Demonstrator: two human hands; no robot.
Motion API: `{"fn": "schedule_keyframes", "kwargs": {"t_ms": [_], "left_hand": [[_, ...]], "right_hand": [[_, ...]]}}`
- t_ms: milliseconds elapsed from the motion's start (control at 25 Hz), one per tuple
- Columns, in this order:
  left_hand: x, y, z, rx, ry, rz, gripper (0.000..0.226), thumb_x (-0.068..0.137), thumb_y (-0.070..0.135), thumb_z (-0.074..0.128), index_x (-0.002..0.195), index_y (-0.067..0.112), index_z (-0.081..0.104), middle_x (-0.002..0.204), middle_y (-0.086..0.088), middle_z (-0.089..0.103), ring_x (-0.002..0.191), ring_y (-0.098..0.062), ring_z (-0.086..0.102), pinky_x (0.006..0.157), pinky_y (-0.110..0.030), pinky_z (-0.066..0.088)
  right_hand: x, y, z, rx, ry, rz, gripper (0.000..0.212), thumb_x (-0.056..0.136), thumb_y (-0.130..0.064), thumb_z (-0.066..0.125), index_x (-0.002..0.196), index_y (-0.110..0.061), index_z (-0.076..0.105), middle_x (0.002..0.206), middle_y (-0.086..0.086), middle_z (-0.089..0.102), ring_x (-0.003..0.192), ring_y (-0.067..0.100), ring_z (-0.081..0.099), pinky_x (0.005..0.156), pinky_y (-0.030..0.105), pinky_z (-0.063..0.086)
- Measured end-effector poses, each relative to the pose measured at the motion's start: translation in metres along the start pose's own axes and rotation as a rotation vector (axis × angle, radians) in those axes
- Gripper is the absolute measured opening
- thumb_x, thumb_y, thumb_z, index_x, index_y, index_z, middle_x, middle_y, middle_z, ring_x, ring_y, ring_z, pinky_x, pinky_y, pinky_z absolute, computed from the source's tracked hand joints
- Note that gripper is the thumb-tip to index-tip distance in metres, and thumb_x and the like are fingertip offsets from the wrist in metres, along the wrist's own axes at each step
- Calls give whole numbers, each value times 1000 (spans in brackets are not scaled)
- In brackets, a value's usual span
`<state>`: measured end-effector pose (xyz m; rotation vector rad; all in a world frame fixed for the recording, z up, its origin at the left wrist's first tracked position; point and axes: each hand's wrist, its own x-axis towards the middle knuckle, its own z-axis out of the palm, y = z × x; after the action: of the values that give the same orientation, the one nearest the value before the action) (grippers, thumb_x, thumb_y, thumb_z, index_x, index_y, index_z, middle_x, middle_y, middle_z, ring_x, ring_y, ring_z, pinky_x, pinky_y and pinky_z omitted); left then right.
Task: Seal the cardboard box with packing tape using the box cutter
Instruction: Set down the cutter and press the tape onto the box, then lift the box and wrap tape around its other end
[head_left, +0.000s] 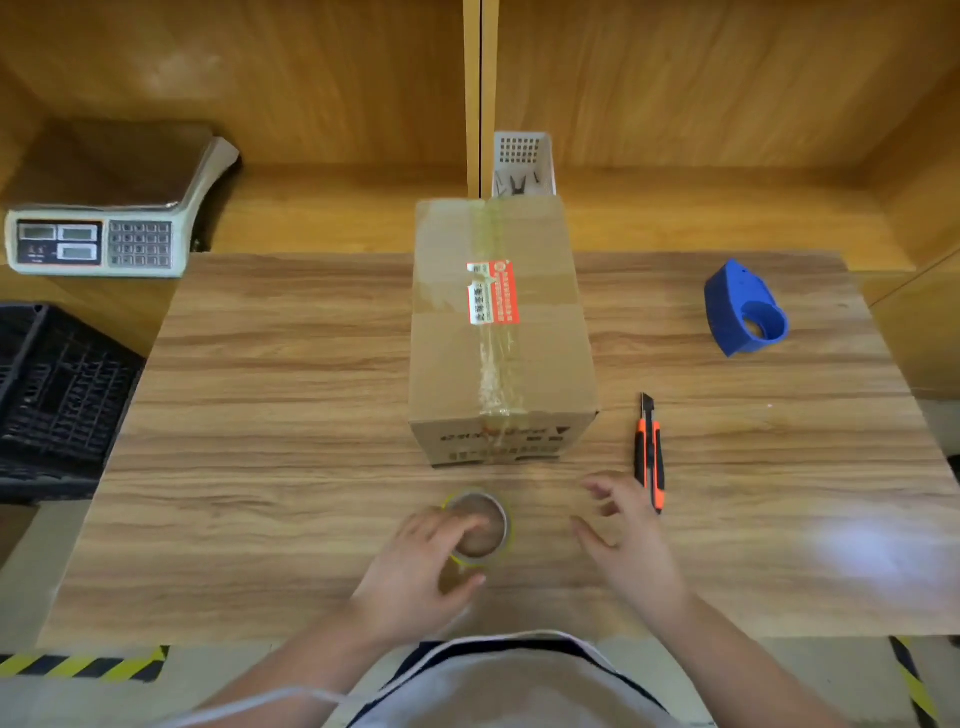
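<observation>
Left hand (421, 566) grips the tape roll (480, 527) before the box (501, 332); right hand (623, 535) is open, empty. The roll seems light and stiff; hold its rim.

A brown cardboard box (501, 332) bears a red-and-white label (492, 292); the box cutter (650, 453) is orange and black, the far-right dispenser (744, 309) blue, the table (291, 415) wood-grained.

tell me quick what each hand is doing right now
Left hand: closed around the tape roll on the table.
Right hand: open, holding nothing, fingers spread beside the box cutter.
</observation>
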<state>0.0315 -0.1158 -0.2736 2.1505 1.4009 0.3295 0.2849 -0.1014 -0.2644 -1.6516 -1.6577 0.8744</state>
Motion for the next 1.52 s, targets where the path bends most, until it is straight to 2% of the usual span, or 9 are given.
{"fn": "schedule_keyframes", "kwargs": {"t_ms": [120, 240, 400, 520, 680, 840, 1040, 1280, 1520], "left_hand": [[8, -17, 31, 190, -119, 9, 50, 72, 52, 67, 115, 32, 55, 111, 10, 66, 109, -15, 59, 96, -29, 36], [17, -19, 46, 285, -173, -16, 45, 63, 54, 71, 102, 32, 60, 97, 12, 68, 98, -15, 63, 90, -31, 25], [23, -22, 52, 323, -165, -25, 32, 59, 48, 75, 85, 31, 65, 79, 12, 69, 85, -15, 66, 91, -33, 25], [25, -24, 58, 299, -164, 7, 23, 61, 42, 75, 78, 28, 69, 70, 10, 69, 76, -14, 67, 98, -31, 27], [28, -16, 59, 197, -133, -28, 20, 61, 31, 80, 75, 22, 69, 64, 4, 69, 70, -19, 69, 93, -24, 33], [33, -4, 45, -62, -2, -247, 16, 78, 29, 71, 89, 17, 68, 82, -1, 70, 87, -21, 60, 78, -30, 47], [40, 13, 31, -353, 82, -431, 15, 81, 26, 72, 77, 23, 58, 76, 8, 63, 76, -16, 62, 70, -31, 49], [36, 21, 23, -563, 107, -520, 12, 78, 22, 75, 80, 13, 67, 77, -1, 71, 73, -12, 64, 69, -26, 49], [23, 52, -14, -737, 107, -442, 11, 78, 21, 77, 83, 16, 68, 77, -4, 74, 73, -20, 67, 66, -21, 49]], "right_hand": [[-3, 23, 31, 2, -200, 135, 51, 73, -4, 75, 103, -38, 52, 101, -18, 54, 91, 4, 55, 76, 9, 42], [1, 33, 55, -31, -359, 244, 51, 73, -10, 76, 118, -22, 55, 105, -11, 54, 92, 6, 55, 76, 6, 40], [5, 32, 74, 24, -409, 296, 67, 66, -8, 79, 126, -19, 52, 121, 0, 55, 102, 11, 55, 94, 29, 47], [6, 28, 83, 42, -437, 304, 77, 66, -14, 80, 134, -17, 45, 124, -4, 49, 112, 10, 48, 99, 26, 41], [6, 28, 89, 87, -354, 299, 73, 67, -16, 81, 132, -19, 48, 125, 2, 53, 111, 14, 55, 92, 17, 41], [11, 17, 78, 189, -231, 260, 66, 69, -12, 81, 117, -44, 50, 112, -20, 53, 89, -5, 54, 72, 3, 42], [14, 12, 72, 204, -127, 163, 55, 73, -13, 78, 125, -22, 59, 126, -13, 55, 109, -16, 48, 82, 5, 41], [16, 0, 64, 294, -23, 150, 31, 76, -9, 76, 101, -26, 71, 112, -19, 63, 102, 1, 59, 73, 13, 47], [22, -39, 28, 253, 46, 44, 12, 75, -13, 76, 84, -21, 77, 93, -2, 68, 93, 11, 62, 77, 18, 45]]}}
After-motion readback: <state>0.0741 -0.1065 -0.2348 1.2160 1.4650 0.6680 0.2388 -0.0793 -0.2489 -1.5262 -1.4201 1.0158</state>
